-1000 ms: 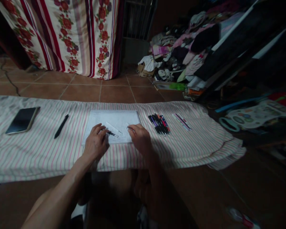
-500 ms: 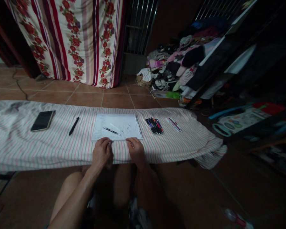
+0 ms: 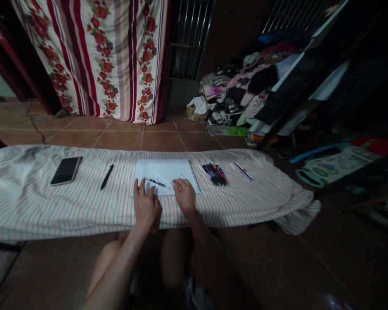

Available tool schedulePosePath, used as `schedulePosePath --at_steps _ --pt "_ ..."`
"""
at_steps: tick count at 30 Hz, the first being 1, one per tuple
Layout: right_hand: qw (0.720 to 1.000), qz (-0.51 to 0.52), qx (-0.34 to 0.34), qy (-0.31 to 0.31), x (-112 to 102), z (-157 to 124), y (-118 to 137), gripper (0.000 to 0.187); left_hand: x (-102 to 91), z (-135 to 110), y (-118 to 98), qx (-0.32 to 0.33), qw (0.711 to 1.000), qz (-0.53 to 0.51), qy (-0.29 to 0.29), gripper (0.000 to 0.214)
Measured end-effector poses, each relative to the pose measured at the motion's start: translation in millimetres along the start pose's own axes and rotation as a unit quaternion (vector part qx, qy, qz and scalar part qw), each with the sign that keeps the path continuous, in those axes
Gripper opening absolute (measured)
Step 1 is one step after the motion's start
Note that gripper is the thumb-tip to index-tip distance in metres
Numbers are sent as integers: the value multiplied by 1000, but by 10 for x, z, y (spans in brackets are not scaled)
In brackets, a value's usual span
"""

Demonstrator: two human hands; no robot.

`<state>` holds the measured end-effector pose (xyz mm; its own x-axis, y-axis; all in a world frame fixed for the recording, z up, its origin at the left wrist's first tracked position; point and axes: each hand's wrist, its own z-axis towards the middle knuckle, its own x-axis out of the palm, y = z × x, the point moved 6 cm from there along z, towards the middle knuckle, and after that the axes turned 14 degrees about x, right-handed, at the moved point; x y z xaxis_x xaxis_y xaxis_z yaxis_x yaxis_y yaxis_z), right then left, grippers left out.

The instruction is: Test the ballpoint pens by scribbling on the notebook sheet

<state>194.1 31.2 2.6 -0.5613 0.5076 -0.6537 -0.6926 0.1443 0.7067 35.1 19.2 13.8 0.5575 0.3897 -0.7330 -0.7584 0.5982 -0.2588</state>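
A spiral notebook (image 3: 147, 167) lies on the striped cloth in front of me. On its page rest a black-and-white patterned pen (image 3: 157, 183), a thin pale strip (image 3: 162, 176) that may be a clear tube, and tiny parts too small to name. My left hand (image 3: 145, 203) is over the notebook's lower left, fingers spread, close to the pen's left end and holding nothing. My right hand (image 3: 185, 196) is at the lower right of the page. Its thumb and fingers are drawn together near the pen's right end; whatever they hold is too small to make out.
The striped cloth (image 3: 93, 211) covers a long narrow table. Left of the notebook lie a black pen (image 3: 107, 177) and a phone (image 3: 66, 170). To its right are a cluster of several pens (image 3: 216, 175) and a few slim white pens (image 3: 242, 172). A clothes pile (image 3: 239, 86) stands behind.
Both hands have left the notebook's near edge and moved forward over the page. My left fingers have spread; my right fingers have come to the pen's right end. The view has shifted slightly.
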Motion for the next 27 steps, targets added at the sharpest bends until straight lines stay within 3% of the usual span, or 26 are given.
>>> schedulePosePath --at_steps 6,16,27 --pt "1000 -25 -14 11 118 229 141 22 224 209 19 -2 1000 -8 23 30" --pt "998 -44 -33 -8 111 204 -30 21 357 303 6 33 997 -4 70 37" --pt "997 -68 -33 -6 207 216 -126 17 510 315 40 67 995 -15 72 30"
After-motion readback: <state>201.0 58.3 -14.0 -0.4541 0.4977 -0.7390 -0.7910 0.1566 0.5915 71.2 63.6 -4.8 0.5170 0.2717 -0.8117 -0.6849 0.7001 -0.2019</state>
